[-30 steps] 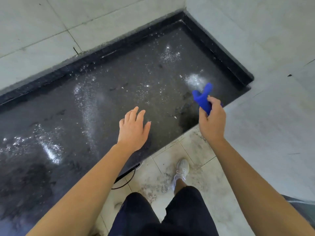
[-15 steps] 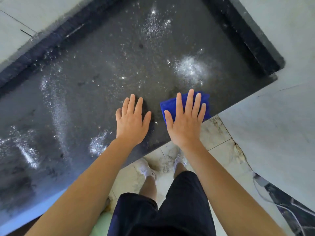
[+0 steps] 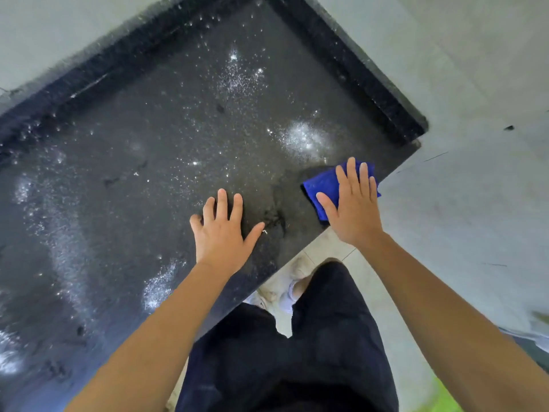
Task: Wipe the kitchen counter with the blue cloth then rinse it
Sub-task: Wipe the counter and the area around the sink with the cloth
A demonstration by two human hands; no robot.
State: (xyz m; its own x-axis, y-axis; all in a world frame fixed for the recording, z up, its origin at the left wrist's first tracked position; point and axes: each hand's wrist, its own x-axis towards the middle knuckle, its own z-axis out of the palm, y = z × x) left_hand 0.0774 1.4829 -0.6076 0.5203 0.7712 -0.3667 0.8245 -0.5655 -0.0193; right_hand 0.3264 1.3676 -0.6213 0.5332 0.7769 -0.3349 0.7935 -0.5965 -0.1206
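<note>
Flatly, the right hand (image 3: 355,205) pressed the blue cloth (image 3: 322,187) on the wet bench (image 3: 154,150), grip wide; the left hand (image 3: 222,230) rested beside, fingers spread.

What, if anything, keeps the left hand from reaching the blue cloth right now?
Probably nothing, so likely yes. The left hand rests on the counter beside the blue cloth, only speckled counter between them, though the right hand covers most of the cloth.
</note>
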